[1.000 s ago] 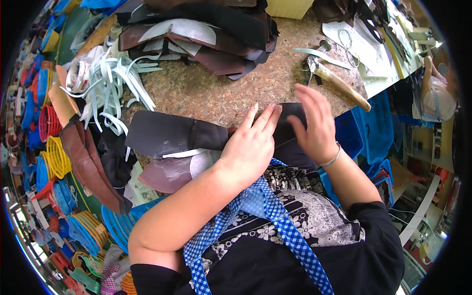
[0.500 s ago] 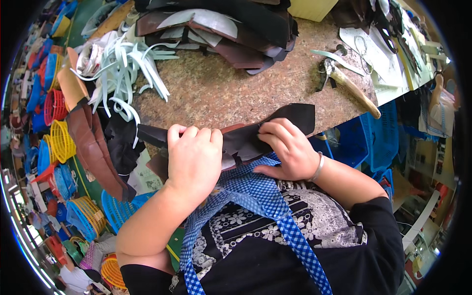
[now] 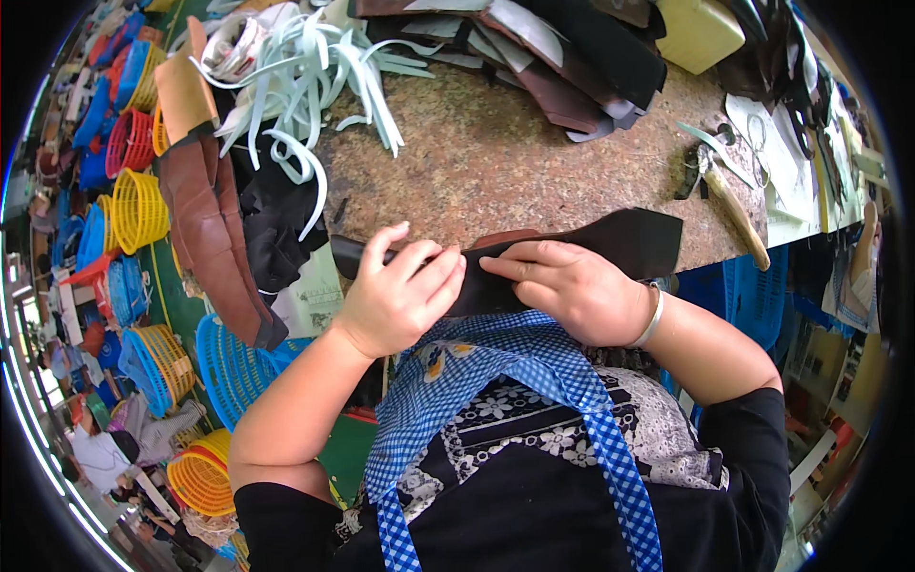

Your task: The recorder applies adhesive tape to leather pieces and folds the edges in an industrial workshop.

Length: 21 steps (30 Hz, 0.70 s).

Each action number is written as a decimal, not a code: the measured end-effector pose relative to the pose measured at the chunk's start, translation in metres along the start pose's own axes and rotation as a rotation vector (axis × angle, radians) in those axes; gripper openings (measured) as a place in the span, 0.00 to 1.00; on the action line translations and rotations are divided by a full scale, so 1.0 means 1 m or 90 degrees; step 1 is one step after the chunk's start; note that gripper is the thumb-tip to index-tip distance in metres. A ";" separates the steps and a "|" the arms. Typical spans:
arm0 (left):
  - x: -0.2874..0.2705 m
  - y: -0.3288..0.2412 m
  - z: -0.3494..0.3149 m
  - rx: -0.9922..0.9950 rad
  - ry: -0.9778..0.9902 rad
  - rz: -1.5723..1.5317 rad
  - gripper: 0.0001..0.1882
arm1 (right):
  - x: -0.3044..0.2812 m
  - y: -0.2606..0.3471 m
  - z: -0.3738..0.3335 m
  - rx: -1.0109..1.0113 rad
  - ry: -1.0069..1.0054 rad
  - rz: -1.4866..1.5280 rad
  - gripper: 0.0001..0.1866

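Observation:
A long black leather piece (image 3: 624,246) with a brown part (image 3: 510,236) along its far edge lies across the near edge of the worktop. My left hand (image 3: 386,300) is closed on its left part, with bent fingers pressed to the black surface and the index finger raised. My right hand (image 3: 581,291) holds the middle of the piece. The right fingers are close together and point left, their tips near the left fingertips. My right thumb is hidden. The right end of the piece flares out wider beyond my right hand.
A pile of dark leather pieces (image 3: 562,71) sits at the back of the stone worktop (image 3: 438,162). Pale strips (image 3: 324,81) lie at the left, near hanging brown leather (image 3: 205,229). A wooden-handled hammer (image 3: 734,210) and scissors (image 3: 758,148) are at the right. Blue baskets (image 3: 229,372) stand below.
My left hand has loosened from a fist and raised its index finger. The right fingers have straightened over the leather piece, closer to the left hand. The view has shifted, so the worktop appears further right.

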<state>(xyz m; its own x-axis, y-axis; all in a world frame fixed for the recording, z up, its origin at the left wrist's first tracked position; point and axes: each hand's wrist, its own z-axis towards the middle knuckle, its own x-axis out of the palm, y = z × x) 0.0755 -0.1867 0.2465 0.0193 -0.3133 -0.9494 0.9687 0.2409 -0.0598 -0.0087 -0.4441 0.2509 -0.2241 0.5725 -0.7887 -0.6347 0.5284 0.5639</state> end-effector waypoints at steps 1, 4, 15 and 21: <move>-0.003 0.001 -0.001 0.008 -0.003 0.001 0.12 | 0.001 0.004 0.005 -0.025 0.000 -0.031 0.09; -0.017 0.012 -0.012 -0.133 0.052 -0.026 0.13 | -0.007 0.001 0.014 -0.003 0.091 -0.009 0.12; -0.007 0.031 -0.033 -0.285 -0.035 -0.257 0.16 | 0.038 0.015 0.041 0.091 -0.167 0.138 0.18; -0.004 0.034 -0.052 -0.128 -0.060 -0.138 0.11 | 0.039 0.023 0.044 -0.002 -0.031 -0.064 0.25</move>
<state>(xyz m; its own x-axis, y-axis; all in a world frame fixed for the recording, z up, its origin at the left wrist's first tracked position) 0.0959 -0.1295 0.2324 -0.1501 -0.4588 -0.8758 0.8844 0.3337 -0.3264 0.0005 -0.3825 0.2437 -0.1238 0.5468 -0.8281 -0.6549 0.5819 0.4822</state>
